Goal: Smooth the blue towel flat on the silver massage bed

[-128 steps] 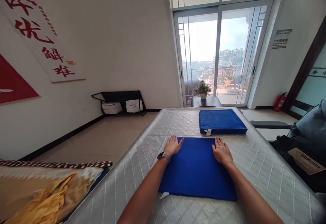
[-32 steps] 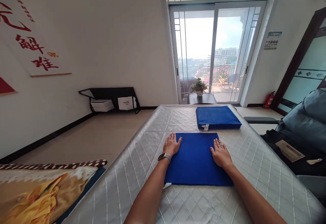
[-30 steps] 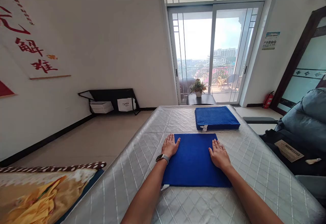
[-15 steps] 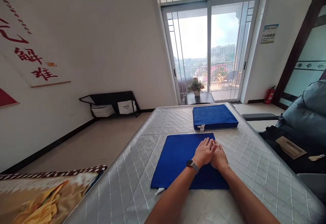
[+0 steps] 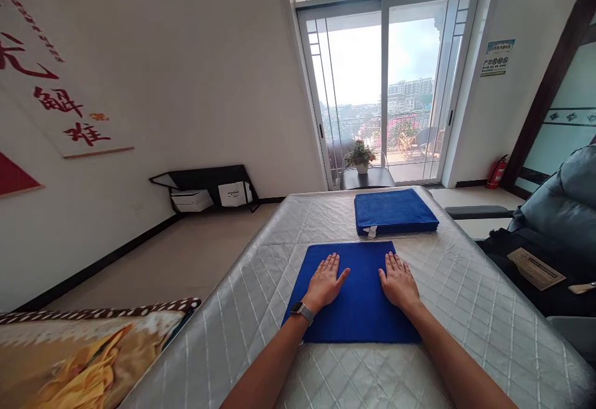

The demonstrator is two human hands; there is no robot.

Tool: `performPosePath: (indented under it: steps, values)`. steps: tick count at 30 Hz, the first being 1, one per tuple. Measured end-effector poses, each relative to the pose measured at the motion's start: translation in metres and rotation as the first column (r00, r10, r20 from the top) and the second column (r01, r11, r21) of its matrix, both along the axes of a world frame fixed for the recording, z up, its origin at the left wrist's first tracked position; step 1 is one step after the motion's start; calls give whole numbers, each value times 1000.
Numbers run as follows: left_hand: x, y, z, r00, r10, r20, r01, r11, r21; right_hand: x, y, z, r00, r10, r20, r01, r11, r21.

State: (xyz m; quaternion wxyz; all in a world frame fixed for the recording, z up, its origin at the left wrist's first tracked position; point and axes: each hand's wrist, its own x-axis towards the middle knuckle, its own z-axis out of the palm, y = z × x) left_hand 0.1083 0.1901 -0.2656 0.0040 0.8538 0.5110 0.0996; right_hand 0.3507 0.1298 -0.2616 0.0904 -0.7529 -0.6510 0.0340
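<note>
A blue towel (image 5: 358,297) lies flat on the silver quilted cover (image 5: 251,310) in front of me. My left hand (image 5: 325,285), with a watch (image 5: 302,311) on its wrist, rests palm down on the towel's left part, fingers stretched out. On the right part, close to the towel's edge, my right hand (image 5: 399,282) lies flat too, its thumb pointing inward. Neither hand grips the cloth. Just beyond the towel sits a stack of folded blue towels (image 5: 395,210) with a white label (image 5: 372,232) at its near edge.
At the lower left is a patterned blanket (image 5: 153,328) with yellow cloth (image 5: 88,378) on it. On the right stands a dark armchair (image 5: 559,192) holding a brown card (image 5: 535,268). A potted plant (image 5: 362,167) stands on a chair before the glass door (image 5: 344,74).
My left hand has slid from beside my right hand to the towel's left part. The right hand has stayed near the right edge. The view has shifted slightly.
</note>
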Motion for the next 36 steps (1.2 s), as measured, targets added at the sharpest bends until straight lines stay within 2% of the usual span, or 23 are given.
performPosePath:
  steps: [5, 9, 16, 29, 36]
  values:
    - [-60, 8, -7, 992, 121, -19, -122, 992, -17, -2, 1, 1, 1000, 6, 13, -6, 1000, -4]
    - [-83, 11, -13, 987, 158, -16, -158, 987, -22, -4, 3, -1, 999, 9, 32, -9, 1000, 0]
    - [-85, 14, -19, 984, 175, 6, -175, 984, 5, -6, 7, -5, 998, 19, 57, -19, 1000, -7]
    - [-89, 5, -11, 983, 182, 34, -183, 982, 40, -13, 4, -2, 995, 10, 96, -8, 1000, -28]
    - [-90, 0, -6, 981, 183, 68, -186, 982, 46, -20, -1, 7, 995, -16, 100, 19, 999, -29]
